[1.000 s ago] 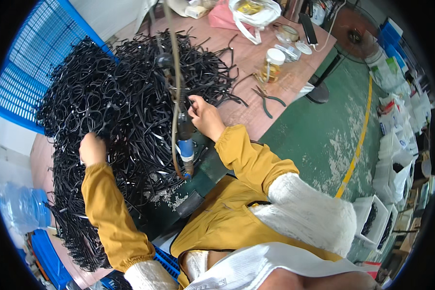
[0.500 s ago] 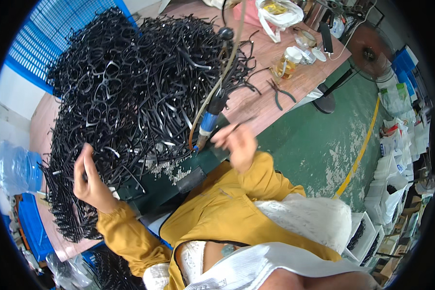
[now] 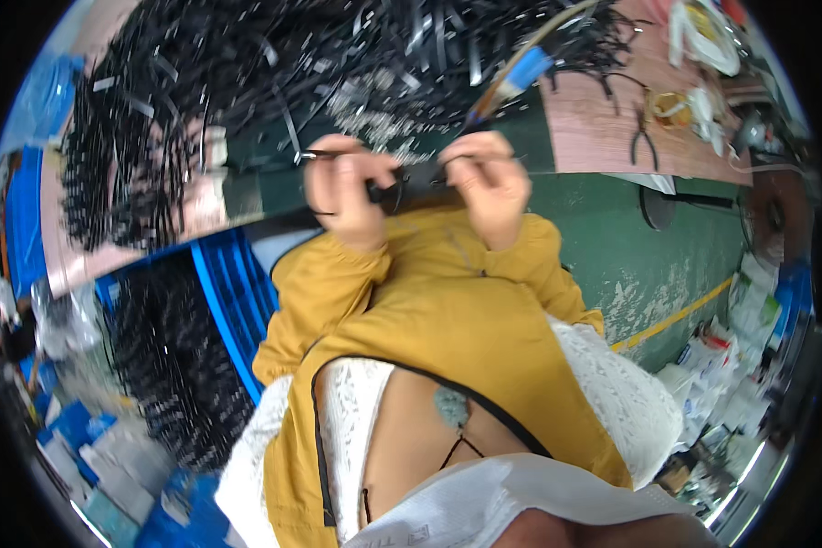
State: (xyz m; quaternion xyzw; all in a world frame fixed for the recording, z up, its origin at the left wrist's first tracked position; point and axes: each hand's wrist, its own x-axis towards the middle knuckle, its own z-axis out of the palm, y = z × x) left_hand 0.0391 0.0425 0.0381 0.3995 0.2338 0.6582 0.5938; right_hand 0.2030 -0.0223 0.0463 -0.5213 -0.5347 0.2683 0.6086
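Black part (image 3: 318, 154) sits in your left hand (image 3: 347, 190), lying across the fingers just above the near edge of the bench (image 3: 589, 142), in front of your chest. Left fingers are bent round it, so I read that as a grasp; a bright spot shows at its outer end, and blur hides the rest of its outline. Your right hand (image 3: 490, 183) is curled to a pinch near a dark sliver (image 3: 455, 161); can't tell if it's grasped or just behind the fingertips. Hands are near each other, fingertips apart, with a dark pad (image 3: 420, 185) between them. Handling, my judgement: very light, thin, springy plastic by the look of it, smooth and a bit slick on bare skin. Weight is no issue; flex and twist are. Best hold is close to the thicker end, thumb against one flat side, fingers behind. Don't bend it by the slim run; that's where I'd expect it to kink or snap. Keep the pinch light, it could spin out of your fingers. Beyond your hands: blue-sleeved tool (image 3: 525, 68) leaning in just past the right one, pale bits (image 3: 365, 114) scattered over the green mat (image 3: 279, 146), tangled pile (image 3: 247, 55) of similar black strips behind, pliers (image 3: 644, 146) off to the right.
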